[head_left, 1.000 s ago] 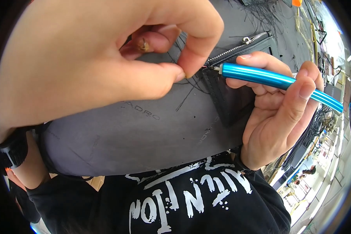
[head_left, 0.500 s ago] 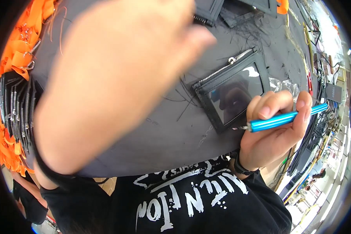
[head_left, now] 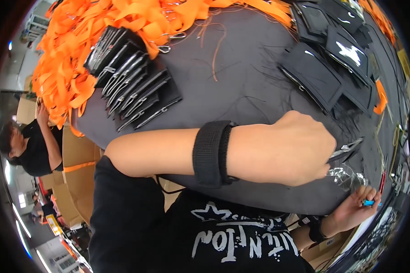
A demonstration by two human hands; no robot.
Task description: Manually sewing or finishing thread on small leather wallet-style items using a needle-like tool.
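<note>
My left hand [head_left: 300, 148] is closed in a fist at the end of an arm that crosses the view. The black zippered card holder [head_left: 347, 150] juts out beyond its knuckles, tilted, the rest hidden behind the hand; the fingers' grip is mostly out of sight. Far to the right, my right hand [head_left: 354, 211] has its fingers curled round a slim blue metallic pen-shaped tool [head_left: 368, 203], of which only a short piece shows. Crinkled clear plastic [head_left: 344, 175] lies between the two hands.
Black zippered card holders [head_left: 134, 86] stand in an overlapping row at left, beside a heap of orange straps [head_left: 136, 18] with metal hooks. More black holders [head_left: 314, 75] lie piled at right. Loose threads [head_left: 216, 59] litter the dark table [head_left: 241, 102]. Another person [head_left: 36, 145] is by cardboard boxes [head_left: 77, 182].
The view has swung left, bringing the straps and stacked holders in. My left hand has come down to the card holder, which lay flat before. My right hand still holds the blue tool.
</note>
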